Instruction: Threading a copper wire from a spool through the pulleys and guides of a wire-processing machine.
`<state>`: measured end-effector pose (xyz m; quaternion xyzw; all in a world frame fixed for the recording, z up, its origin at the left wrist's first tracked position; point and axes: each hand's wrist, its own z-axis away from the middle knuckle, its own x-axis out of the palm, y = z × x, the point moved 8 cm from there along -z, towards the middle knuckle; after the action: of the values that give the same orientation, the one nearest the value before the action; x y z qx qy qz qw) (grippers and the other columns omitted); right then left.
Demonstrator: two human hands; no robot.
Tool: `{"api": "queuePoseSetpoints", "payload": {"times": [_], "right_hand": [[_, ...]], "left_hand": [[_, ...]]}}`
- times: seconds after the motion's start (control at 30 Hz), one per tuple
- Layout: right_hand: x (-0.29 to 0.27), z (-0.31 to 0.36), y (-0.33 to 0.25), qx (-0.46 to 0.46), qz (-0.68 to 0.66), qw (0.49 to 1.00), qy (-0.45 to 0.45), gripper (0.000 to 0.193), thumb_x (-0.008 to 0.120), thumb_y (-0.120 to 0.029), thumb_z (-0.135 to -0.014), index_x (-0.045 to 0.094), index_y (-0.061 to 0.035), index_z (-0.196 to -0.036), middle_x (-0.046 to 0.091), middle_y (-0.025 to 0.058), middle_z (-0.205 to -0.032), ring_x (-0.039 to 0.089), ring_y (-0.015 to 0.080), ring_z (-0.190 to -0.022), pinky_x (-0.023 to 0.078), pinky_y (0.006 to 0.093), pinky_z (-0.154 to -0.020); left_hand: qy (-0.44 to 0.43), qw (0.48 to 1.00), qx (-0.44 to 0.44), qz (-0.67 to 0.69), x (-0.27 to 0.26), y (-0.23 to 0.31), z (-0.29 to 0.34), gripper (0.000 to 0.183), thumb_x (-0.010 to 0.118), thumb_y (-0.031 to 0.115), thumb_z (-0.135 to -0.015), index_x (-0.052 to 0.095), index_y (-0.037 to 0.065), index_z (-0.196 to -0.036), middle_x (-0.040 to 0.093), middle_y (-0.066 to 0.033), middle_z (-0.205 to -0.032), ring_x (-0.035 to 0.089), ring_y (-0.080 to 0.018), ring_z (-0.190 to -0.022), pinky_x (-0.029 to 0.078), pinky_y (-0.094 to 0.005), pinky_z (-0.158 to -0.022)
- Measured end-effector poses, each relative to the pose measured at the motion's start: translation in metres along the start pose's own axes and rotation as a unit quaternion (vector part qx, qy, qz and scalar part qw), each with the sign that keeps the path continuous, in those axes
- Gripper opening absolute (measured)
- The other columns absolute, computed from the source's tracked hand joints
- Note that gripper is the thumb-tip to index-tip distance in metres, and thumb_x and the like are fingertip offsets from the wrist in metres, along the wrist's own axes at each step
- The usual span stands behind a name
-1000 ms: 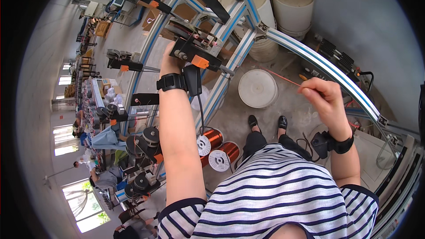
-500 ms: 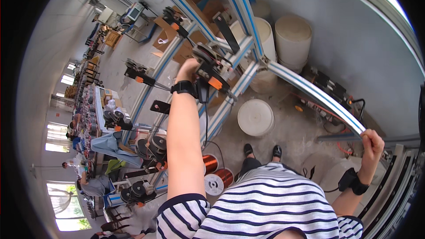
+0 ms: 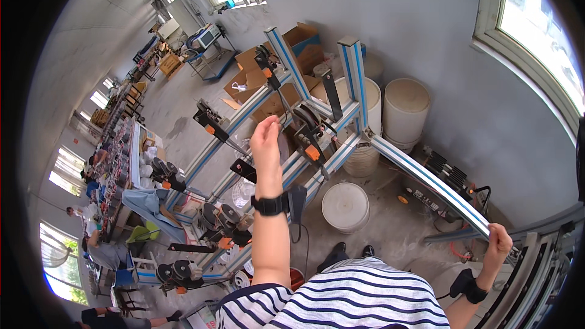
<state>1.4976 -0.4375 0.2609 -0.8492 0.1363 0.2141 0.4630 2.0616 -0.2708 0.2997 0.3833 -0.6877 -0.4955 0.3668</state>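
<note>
My left hand (image 3: pixel 266 140) is raised in front of me, its fingers curled and pinched together just left of a black wire tensioner (image 3: pixel 306 129) with pulley wheels and an orange block. It stands apart from that device. Whatever the fingers pinch, if anything, is too fine to see. The tensioner sits on an aluminium profile frame (image 3: pixel 342 153) with blue strips. Out at the right, my right hand (image 3: pixel 499 240) is closed around the near end of a long aluminium rail (image 3: pixel 426 183) that runs back to the frame's corner post.
More black tensioners (image 3: pixel 210 125) line the frame on the left. A lidded white bucket (image 3: pixel 345 206) stands on the floor ahead, with tall white drums (image 3: pixel 407 109) and cardboard boxes (image 3: pixel 304 42) by the wall. A copper wire spool (image 3: pixel 297 278) is partly hidden beside me. People sit at a far-left workbench.
My left hand has come away from the tensioner's wheel, back and to its left. The right hand keeps its hold on the rail. The whole view has tilted up and shifted.
</note>
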Motion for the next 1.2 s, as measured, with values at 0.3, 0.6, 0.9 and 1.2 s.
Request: {"api": "queuePoseSetpoints", "payload": {"times": [0.3, 0.6, 0.9, 1.2], "right_hand": [[-0.018, 0.034, -0.048, -0.046, 0.376, 0.914, 0.143, 0.003, 0.059, -0.004, -0.077, 0.058, -0.0022, -0.08, 0.048, 0.0096, -0.079, 0.048, 0.0265, -0.072, 0.04, 0.0338, -0.064], [-0.012, 0.073, -0.039, 0.253, -0.399, 0.828, 0.303, 0.016, 0.051, -0.005, -0.082, 0.055, -0.0018, -0.097, 0.063, 0.0122, -0.097, 0.061, 0.0177, -0.087, 0.048, 0.028, -0.072], [-0.092, 0.098, -0.038, 0.18, -0.465, 0.761, 0.416, 0.008, 0.047, -0.004, -0.087, 0.051, -0.0009, -0.094, 0.059, 0.01, -0.066, 0.045, 0.0075, -0.048, 0.036, 0.019, -0.043], [0.083, 0.136, -0.051, 0.079, 0.149, 0.985, -0.035, 0.007, 0.055, -0.006, -0.068, 0.058, -0.0031, -0.074, 0.061, 0.016, -0.065, 0.061, 0.0342, -0.062, 0.049, 0.0427, -0.056]], "left_hand": [[-0.296, 0.827, 0.421, -0.226, 0.144, 0.104, 0.151, 0.032, 0.055, 0.002, -0.079, 0.053, -0.001, -0.11, 0.055, -0.0159, -0.107, 0.053, -0.0297, -0.099, 0.039, -0.0344, -0.09], [-0.714, 0.549, 0.383, -0.204, 0.202, 0.006, 0.323, 0.033, 0.057, 0.006, -0.079, 0.055, 0.005, -0.112, 0.061, -0.0137, -0.09, 0.059, -0.0296, -0.08, 0.046, -0.0352, -0.07], [-0.724, 0.484, 0.248, -0.424, 0.168, -0.162, 0.255, 0.032, 0.055, 0.007, -0.077, 0.06, 0.009, -0.109, 0.061, -0.0173, -0.1, 0.057, -0.0318, -0.094, 0.045, -0.0374, -0.083], [-0.628, 0.675, -0.334, 0.196, 0.298, -0.018, 0.329, 0.03, 0.037, 0.023, -0.096, 0.049, 0.001, -0.112, 0.047, 0.0008, -0.07, 0.039, -0.006, -0.057, 0.034, -0.0208, -0.052]]}}
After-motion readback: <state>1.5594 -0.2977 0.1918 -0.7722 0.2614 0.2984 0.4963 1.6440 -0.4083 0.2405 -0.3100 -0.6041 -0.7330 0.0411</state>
